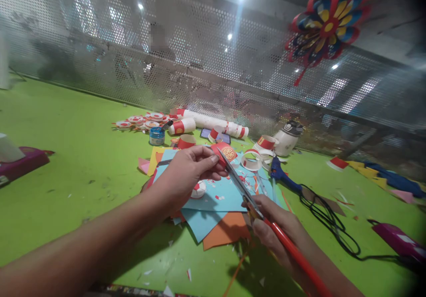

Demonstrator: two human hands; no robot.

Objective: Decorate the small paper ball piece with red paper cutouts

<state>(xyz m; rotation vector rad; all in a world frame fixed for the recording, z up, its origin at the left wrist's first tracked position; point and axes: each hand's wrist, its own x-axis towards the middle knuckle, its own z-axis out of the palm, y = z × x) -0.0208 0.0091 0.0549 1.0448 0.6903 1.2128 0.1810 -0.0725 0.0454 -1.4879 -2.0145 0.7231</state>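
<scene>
My left hand (196, 168) pinches a piece of red paper cup wall (228, 152) with a gold emblem, its fingers closed on the near left edge. In my right hand (276, 228) is a pair of scissors (244, 191) with a red handle. Their blades point up and left, and the tips overlap the red piece; whether they cut into it I cannot tell. Below both hands lie light blue paper sheets (216, 201), strewn with small red and white scraps. A round red-and-white paper piece (199, 189) rests there, partly behind my left hand.
Cut cup rings (251, 160) and stacked paper cups (182, 126) stand beyond the sheets, near a blue-lidded jar (156, 135). A blue glue gun (284, 176) with a looping black cord (328, 221) lies right. Behind stands a perforated metal screen (206, 66).
</scene>
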